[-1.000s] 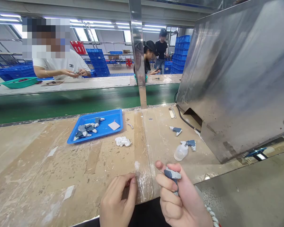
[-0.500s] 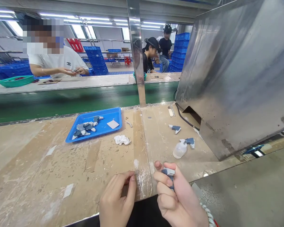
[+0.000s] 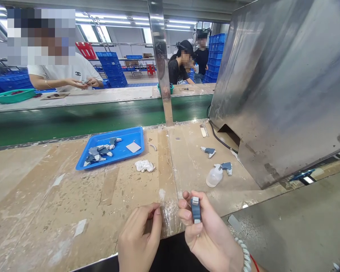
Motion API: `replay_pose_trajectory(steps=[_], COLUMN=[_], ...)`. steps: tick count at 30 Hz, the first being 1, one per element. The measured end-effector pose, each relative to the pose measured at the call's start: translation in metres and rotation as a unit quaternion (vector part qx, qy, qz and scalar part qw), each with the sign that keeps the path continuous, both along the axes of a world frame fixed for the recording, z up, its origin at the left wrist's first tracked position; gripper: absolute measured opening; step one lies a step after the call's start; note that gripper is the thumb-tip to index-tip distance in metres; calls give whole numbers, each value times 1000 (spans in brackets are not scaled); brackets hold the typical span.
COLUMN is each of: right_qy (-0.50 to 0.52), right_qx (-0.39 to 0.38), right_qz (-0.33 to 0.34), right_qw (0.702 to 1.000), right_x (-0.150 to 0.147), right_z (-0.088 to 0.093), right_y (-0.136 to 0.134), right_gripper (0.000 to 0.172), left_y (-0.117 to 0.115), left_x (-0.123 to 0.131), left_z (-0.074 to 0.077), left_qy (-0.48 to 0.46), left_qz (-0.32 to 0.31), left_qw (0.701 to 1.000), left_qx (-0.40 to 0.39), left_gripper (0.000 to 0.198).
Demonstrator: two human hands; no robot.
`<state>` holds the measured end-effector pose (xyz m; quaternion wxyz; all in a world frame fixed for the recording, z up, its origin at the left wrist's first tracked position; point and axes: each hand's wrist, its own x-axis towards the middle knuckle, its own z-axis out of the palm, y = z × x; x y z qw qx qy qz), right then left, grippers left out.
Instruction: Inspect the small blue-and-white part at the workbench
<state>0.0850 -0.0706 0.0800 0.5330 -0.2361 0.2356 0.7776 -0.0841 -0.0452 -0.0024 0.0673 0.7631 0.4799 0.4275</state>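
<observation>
Pinching a small blue-grey plastic part (image 3: 195,210) between thumb and fingers, our right hand (image 3: 208,234) holds it upright at about five o'clock in the head view, just over the near edge of the workbench (image 3: 45,196). The part's pale end points up, and the fingers are closed firmly round its lower half. A beaded bracelet (image 3: 245,255) sits on that wrist. Just beside it, at six o'clock, our left hand (image 3: 138,238) has thumb and forefinger pressed together at a strip of clear tape (image 3: 170,211) on the bench; whether they grip anything we cannot tell.

Farther out, toward two o'clock from the hands, a small translucent squeeze bottle (image 3: 214,177) lies on its side, touching another blue-grey part (image 3: 226,166). One more such part (image 3: 209,151) rests a little beyond it. At twelve o'clock a crumpled white wipe (image 3: 144,165) lies near a blue tray (image 3: 133,136) that holds a heap of the same parts (image 3: 99,153) and a white card (image 3: 133,147). A large steel housing (image 3: 283,87) fills the right side, with a black cable (image 3: 219,140) running under it. Beyond the bench runs a green conveyor belt (image 3: 73,121), and across it a person in a white shirt (image 3: 70,71) handles something small, with another person in black (image 3: 180,70) farther right.
</observation>
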Motion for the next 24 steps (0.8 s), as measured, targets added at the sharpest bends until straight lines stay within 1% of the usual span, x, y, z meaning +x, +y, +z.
replay_pose_trajectory(steps=[6, 12, 16, 19, 21, 22, 23, 24], right_qy=[4, -1, -38, -94, -121, -121, -116, -111], right_qx=[-9, -6, -1, 13, 56, 98, 151, 211], right_qz=[1, 14, 13, 12, 33, 60, 94, 133], right_qw=[1000, 1000, 999, 995, 991, 986, 977, 962], right_x=[1, 0, -3, -5, -3, 0, 5, 11], right_z=[0, -1, 0, -2, -8, -13, -19, -26], right_y=[2, 2, 2, 2, 0, -3, -7, -12], right_gripper=[25, 30, 31, 31, 24, 20, 21, 27], left_y=[-1, -1, 0, 0, 0, 0, 0, 0], left_x=[-1, 0, 1, 2, 1, -1, -2, -4], left_z=[1, 1, 2, 2, 1, 0, -1, -2], left_qy=[3, 2, -1, -1, 0, 1, 3, 6], left_qz=[4, 1, 4, 5, 4, 5, 6, 7], left_qw=[1000, 1000, 1000, 1000, 1000, 1000, 1000, 1000], left_qx=[9, 3, 1, 2, 5, 6, 5, 3], left_gripper=[11, 10, 11, 12, 13, 13, 13, 13])
